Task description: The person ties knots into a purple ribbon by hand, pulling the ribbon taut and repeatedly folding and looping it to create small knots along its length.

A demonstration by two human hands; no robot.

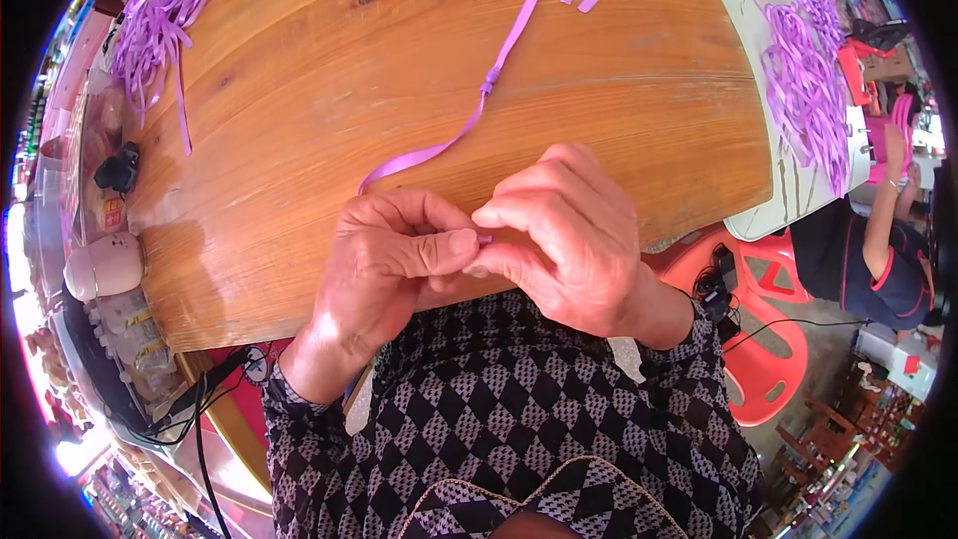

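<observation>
Purple ribbon (469, 130) | trails across wooden surface (329, 70), near end pinched between both hands | left hand (394, 260), right hand (564, 235) together, fingertips clamped on it | best kept taut, pinch close to the end.

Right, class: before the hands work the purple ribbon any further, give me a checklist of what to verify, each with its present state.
1. Ribbon end pinched between both hands: left hand, right hand: ok.
2. Purple ribbon lies untangled across the wooden table: ok.
3. Knot along the ribbon is tight: cannot tell.
4. Spare ribbon pile apart from the working strand: ok.
5. Ribbon's far end visible: not ok.
</observation>
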